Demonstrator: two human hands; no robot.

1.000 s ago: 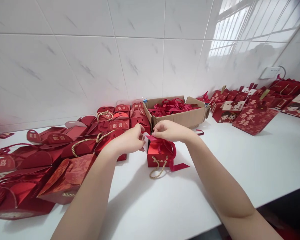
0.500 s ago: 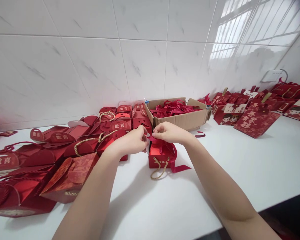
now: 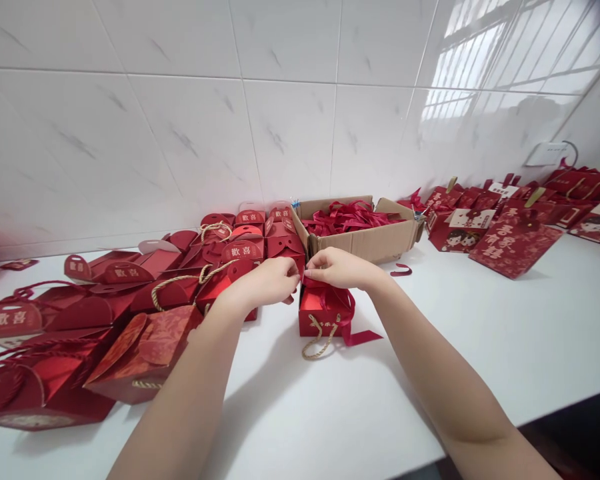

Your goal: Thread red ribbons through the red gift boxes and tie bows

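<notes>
A small red gift box (image 3: 316, 325) with a twisted gold cord handle (image 3: 314, 355) stands on the white table in front of me. A dark red ribbon (image 3: 349, 320) loops over its right side, and one tail lies on the table. My right hand (image 3: 341, 268) is above the box's back edge, thumb and finger pinched on the ribbon. Just left of the box, my left hand (image 3: 273, 280) has its fingertips pressed together close to the right ones. What they grip, if anything, is hidden.
A cardboard box (image 3: 365, 247) full of red ribbons (image 3: 350, 217) sits behind. Several red gift boxes (image 3: 125, 270) crowd the left side. Red printed boxes (image 3: 515, 243) stand at the right by the tiled wall. A ribbon scrap (image 3: 401, 270) lies on the white table (image 3: 480, 320).
The left fingers have come off the box's left flap, whose pale inner side no longer shows. The right hand stays pinched at nearly the same spot.
</notes>
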